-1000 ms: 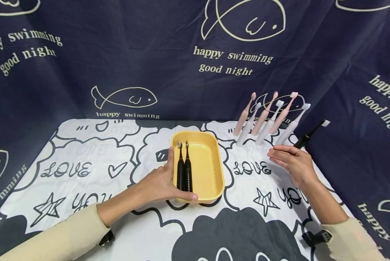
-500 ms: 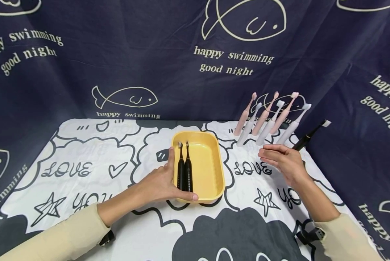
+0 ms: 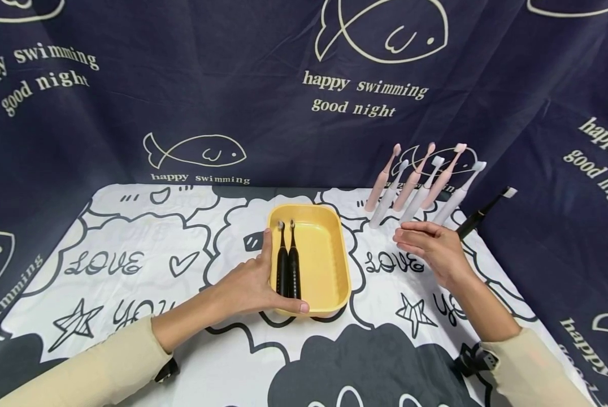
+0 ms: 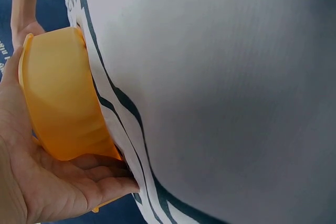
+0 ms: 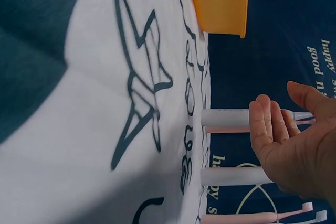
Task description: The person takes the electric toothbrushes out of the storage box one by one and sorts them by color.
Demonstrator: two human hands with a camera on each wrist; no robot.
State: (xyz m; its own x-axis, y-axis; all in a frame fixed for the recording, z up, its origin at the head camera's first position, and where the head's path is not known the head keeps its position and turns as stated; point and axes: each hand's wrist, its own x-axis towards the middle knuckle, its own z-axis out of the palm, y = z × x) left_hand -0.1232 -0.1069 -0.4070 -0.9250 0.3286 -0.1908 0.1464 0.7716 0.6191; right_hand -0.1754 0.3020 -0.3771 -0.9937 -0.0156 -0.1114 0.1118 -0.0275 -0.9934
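Observation:
A yellow tray [image 3: 324, 260] sits at the middle of the cloth with two black electric toothbrushes [image 3: 294, 268] lying side by side along its left wall. My left hand [image 3: 248, 285] grips the tray's near left corner; its thumb lies on the near rim, and the left wrist view shows fingers against the tray's outer wall [image 4: 63, 93]. To the right, my right hand [image 3: 438, 251] hovers with loosely extended fingers, holding nothing. Upright white toothbrushes [image 3: 383, 207] stand just beyond it. Behind its knuckles rises a black toothbrush [image 3: 470, 222], its lower part hidden.
Pink toothbrushes [image 3: 377, 191] stand upright in a row behind the white ones, at the back right. A white cloth [image 3: 222, 362] with dark doodles covers the table. Dark blue fabric [image 3: 263, 96] printed with fish hangs at the back and sides.
My right hand has moved left, away from the black toothbrush and along the front of the white ones. The left hand and the tray have stayed put.

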